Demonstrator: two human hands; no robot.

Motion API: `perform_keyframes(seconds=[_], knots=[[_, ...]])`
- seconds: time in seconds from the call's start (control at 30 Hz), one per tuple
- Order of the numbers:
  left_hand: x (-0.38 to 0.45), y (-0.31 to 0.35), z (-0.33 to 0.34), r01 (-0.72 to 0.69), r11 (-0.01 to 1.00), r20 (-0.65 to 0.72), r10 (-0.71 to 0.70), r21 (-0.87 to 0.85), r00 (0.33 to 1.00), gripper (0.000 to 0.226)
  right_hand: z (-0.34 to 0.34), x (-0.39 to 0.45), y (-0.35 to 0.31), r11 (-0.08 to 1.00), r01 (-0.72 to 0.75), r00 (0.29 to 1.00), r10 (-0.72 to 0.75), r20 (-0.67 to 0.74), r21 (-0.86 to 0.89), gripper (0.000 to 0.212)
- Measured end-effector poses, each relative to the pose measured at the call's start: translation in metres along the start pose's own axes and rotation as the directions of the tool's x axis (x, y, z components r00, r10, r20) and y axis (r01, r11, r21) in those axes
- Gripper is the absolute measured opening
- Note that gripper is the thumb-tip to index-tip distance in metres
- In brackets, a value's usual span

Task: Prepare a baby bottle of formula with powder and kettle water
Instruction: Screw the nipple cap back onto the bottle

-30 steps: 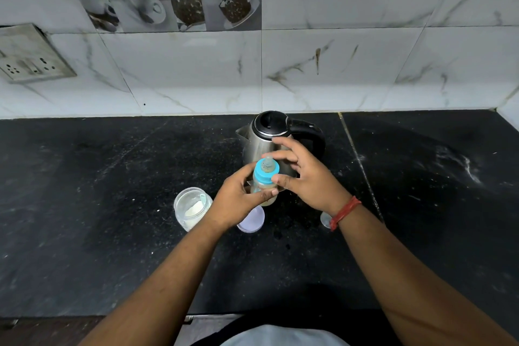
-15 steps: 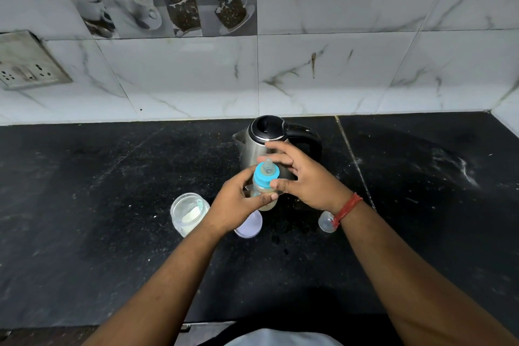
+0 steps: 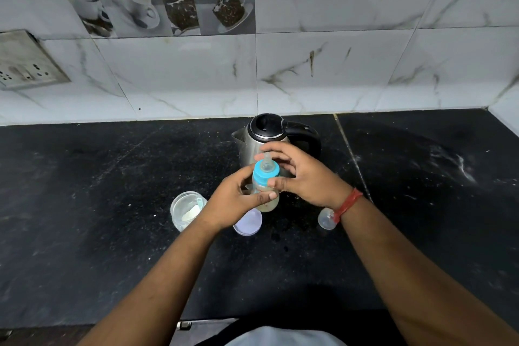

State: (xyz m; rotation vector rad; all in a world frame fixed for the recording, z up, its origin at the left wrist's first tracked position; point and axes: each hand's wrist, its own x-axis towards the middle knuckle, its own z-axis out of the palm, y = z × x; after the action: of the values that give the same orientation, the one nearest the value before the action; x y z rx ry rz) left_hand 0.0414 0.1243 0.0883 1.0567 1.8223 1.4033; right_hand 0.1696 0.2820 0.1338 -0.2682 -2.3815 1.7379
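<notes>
Powder jar [image 3: 187, 209], open and showing white formula with a small scoop inside, stands left of centre on the black counter [image 3: 84, 205]. Next comes the left hand [image 3: 234, 203], curled round the lower body of the baby bottle [image 3: 265, 188], which is held upright at the middle of the frame, just in front of the steel kettle [image 3: 273, 137]. A pale lid [image 3: 248, 223] lies on the counter below that hand. The bottle holds cloudy liquid, so powder and water seem to be in already. The right hand [image 3: 306, 174] pinches the blue collar [image 3: 266, 173] under the teat with thumb and fingertips.

Tightening that collar looks like the step in hand. Best keep the bottle vertical, brace it firmly below, and turn the ring squarely until snug, so the threads do not cross and nothing leaks when shaken. A clear cap [image 3: 327, 219] waits right of centre, beside the right wrist.
</notes>
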Motion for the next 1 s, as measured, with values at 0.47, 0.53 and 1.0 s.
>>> perform_keyframes(seconds=[0.47, 0.53, 1.0], knots=[[-0.001, 0.016, -0.002, -0.069, 0.997, -0.054, 0.07, 0.023, 0.996, 0.055, 0.019, -0.001, -0.003, 0.996, 0.023, 0.961, 0.0, -0.275, 0.08, 0.06], [-0.002, 0.021, -0.005, -0.04, 0.999, 0.028, 0.04, -0.025, 0.999, 0.053, 0.007, -0.004, -0.011, 0.987, 0.03, 0.994, -0.013, -0.104, 0.158, 0.058], [0.001, 0.027, 0.003, -0.071, 0.997, -0.073, 0.067, -0.039, 0.995, 0.049, 0.028, 0.001, -0.015, 0.956, 0.059, 0.948, 0.037, -0.315, 0.289, 0.046]])
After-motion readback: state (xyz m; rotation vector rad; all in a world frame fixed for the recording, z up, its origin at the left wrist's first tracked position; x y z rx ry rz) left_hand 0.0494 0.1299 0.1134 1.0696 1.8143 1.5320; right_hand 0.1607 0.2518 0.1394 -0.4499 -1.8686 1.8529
